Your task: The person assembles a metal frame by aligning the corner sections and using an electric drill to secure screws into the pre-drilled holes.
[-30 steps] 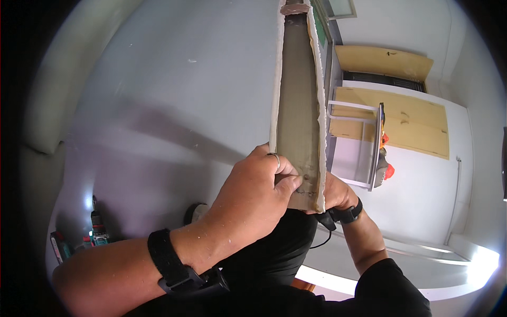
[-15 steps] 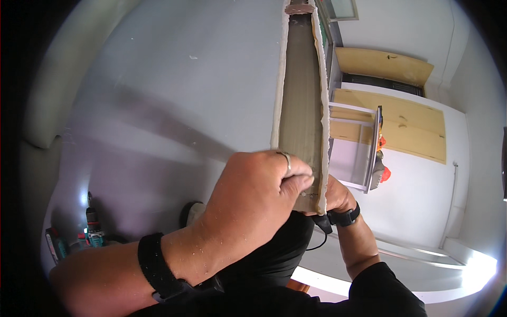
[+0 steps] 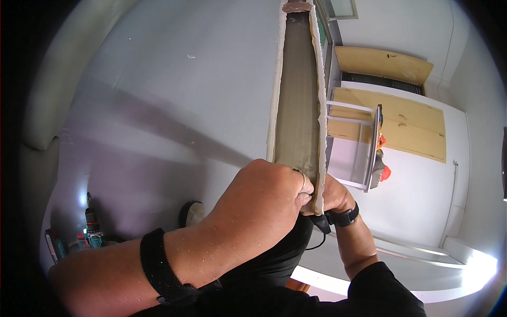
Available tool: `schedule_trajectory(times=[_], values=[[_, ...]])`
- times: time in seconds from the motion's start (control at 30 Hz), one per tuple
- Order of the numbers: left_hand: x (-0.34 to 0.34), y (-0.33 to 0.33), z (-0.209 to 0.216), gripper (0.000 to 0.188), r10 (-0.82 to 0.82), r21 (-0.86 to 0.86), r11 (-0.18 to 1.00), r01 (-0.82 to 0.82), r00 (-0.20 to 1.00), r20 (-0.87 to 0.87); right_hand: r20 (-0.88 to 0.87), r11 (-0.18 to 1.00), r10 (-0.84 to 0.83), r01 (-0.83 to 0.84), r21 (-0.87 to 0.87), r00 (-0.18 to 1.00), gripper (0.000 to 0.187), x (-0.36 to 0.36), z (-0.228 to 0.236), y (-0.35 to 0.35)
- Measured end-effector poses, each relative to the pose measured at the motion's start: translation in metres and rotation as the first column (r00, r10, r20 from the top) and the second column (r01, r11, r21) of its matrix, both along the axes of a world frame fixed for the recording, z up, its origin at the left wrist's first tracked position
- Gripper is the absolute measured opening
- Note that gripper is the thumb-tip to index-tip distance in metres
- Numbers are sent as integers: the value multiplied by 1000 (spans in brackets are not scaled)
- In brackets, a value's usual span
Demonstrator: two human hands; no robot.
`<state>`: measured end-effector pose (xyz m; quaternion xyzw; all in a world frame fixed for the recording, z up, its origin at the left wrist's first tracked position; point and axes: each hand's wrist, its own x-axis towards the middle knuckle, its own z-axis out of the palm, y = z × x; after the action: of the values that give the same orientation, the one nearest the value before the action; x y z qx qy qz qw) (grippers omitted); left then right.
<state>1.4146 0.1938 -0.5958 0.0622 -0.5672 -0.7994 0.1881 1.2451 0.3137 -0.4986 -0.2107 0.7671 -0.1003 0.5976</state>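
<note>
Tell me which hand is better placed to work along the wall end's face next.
Probably the left hand: it lies on the open face of the wall end. The right hand sits mostly hidden behind the edge.

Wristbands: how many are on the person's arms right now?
2. A black band wraps the left forearm, lower left. A black watch-like band sits on the right wrist, just below the wall end both hands grip. Sleeves may hide more.

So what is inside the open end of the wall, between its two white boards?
Between the white boards shows a grey-brown channel, bare down its length. Its lower end is covered by the left hand and right hand.
</note>
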Motion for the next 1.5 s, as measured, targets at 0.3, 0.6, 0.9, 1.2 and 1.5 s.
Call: schedule_trajectory(times=[0.3, 0.6, 0.9, 1.2, 1.5], values=[[-8, -7, -6, 9, -58, -118, 992, 49, 995, -77, -13, 999, 32, -32, -36, 999, 68, -7, -1, 8], [1, -8, 3, 15, -86, -47, 995, 87, 996, 27, -38, 990, 56, -61, -126, 998, 57, -4, -6, 8], [6, -2, 12, 15, 9, -90, 996, -9, 1000, -9, -30, 980, 60, -64, -189, 998, 32, -10, -11, 19], [4, 0, 8, 8, 52, 104, 993, -56, 998, 43, -69, 971, 115, -127, -204, 991, 31, -6, -8, 12], [4, 1, 10, 9, 118, -204, 970, -133, 990, -83, -21, 980, 87, -90, -177, 996, 37, -5, -7, 12]])
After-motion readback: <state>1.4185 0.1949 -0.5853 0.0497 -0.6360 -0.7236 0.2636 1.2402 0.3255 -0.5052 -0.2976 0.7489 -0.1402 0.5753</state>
